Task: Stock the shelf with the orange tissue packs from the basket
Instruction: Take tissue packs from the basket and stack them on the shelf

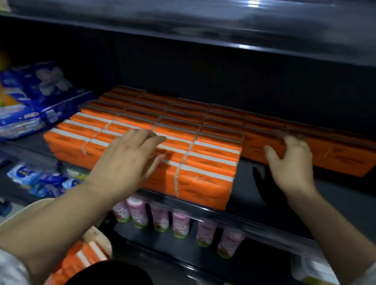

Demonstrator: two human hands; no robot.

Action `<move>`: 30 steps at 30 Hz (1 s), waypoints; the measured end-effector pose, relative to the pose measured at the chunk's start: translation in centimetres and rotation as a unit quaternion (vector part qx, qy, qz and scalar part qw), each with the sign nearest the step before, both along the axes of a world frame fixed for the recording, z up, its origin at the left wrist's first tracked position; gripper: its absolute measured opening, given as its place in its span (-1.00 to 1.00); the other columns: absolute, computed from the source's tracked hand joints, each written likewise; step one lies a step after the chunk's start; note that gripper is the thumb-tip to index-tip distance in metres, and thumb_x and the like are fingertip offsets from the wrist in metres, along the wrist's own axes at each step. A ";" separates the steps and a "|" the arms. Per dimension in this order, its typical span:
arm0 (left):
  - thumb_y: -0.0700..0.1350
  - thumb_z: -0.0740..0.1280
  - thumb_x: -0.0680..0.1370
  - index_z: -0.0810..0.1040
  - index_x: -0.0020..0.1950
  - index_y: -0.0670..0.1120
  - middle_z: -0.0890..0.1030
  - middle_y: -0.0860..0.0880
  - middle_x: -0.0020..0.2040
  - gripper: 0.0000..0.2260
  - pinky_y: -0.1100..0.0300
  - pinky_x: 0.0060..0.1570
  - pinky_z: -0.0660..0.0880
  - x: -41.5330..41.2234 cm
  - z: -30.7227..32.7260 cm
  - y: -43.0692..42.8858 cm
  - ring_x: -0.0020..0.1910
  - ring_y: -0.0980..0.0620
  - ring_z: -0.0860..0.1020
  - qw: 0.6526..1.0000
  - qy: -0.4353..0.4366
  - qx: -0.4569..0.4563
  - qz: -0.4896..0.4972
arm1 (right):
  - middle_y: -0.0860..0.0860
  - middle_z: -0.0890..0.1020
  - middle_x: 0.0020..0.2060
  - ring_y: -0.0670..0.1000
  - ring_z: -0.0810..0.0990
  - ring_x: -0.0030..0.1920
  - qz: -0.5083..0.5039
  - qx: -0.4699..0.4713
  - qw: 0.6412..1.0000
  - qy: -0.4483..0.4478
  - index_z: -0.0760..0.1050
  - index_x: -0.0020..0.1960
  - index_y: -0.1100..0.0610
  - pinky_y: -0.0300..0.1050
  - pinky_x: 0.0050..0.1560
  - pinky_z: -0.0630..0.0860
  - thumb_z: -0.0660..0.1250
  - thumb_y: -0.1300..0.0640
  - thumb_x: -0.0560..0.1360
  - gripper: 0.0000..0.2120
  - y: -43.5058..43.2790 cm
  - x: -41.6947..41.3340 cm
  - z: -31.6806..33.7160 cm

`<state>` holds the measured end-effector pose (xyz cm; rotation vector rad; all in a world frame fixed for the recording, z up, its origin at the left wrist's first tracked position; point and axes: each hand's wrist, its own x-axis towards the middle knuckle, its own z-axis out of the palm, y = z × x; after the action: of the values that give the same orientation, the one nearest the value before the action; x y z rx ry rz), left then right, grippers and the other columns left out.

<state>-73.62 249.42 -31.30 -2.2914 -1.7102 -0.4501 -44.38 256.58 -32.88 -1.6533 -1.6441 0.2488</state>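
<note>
Orange tissue packs (209,171) fill centre frame in a tight block on the dark shelf (322,203). I note the left hand (126,156) lying flat on the block's front packs, fingers straight and slightly spread, holding nothing. Right hand (291,160), right of centre, grips the near end of a rear row (345,157) of the same packs, fingers curled over its top, thumb on its front face; detail blurred. Basket (27,209) at lower left, more orange packs inside. Blue packets (41,84) far left. Pink bottles (180,224) on the tier below.
</note>
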 end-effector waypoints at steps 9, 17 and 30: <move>0.04 0.32 0.44 0.63 -0.04 -0.08 0.58 -0.07 -0.16 -0.76 -0.02 -0.36 0.55 -15.1 -5.4 -13.9 -0.23 -0.18 0.57 0.978 0.036 -0.106 0.177 | 0.10 0.52 0.04 0.08 0.49 0.12 0.315 0.029 0.946 -0.071 0.53 0.18 0.18 -0.35 0.10 0.23 0.32 0.14 0.44 -0.68 -8.9 -15.9 0.2; 0.08 0.31 0.52 0.54 0.22 0.00 0.54 -0.04 0.12 -0.68 0.06 -0.04 0.49 -22.4 -8.9 -22.3 0.13 -0.07 0.50 0.931 -0.059 -0.154 0.325 | 0.09 0.49 0.12 0.06 0.45 0.19 0.452 -0.078 0.877 -0.143 0.48 0.26 0.14 -0.25 0.17 0.26 0.34 0.15 0.47 -0.64 -12.7 -29.2 -3.7; 0.06 0.30 0.53 0.44 0.31 0.04 0.45 -0.03 0.18 -0.64 0.07 0.08 0.44 -29.4 -11.9 -18.7 0.22 -0.05 0.42 0.902 -0.152 -0.218 0.342 | 0.04 0.50 0.12 0.01 0.48 0.14 0.447 -0.256 0.822 -0.242 0.38 0.34 0.12 -0.24 0.04 0.32 0.36 0.07 0.46 -0.53 -9.1 -38.7 -15.7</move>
<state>-102.99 230.73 -43.15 -1.7124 -2.8451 -0.2963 -83.07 247.49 -48.58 -1.1938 -2.8860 0.8484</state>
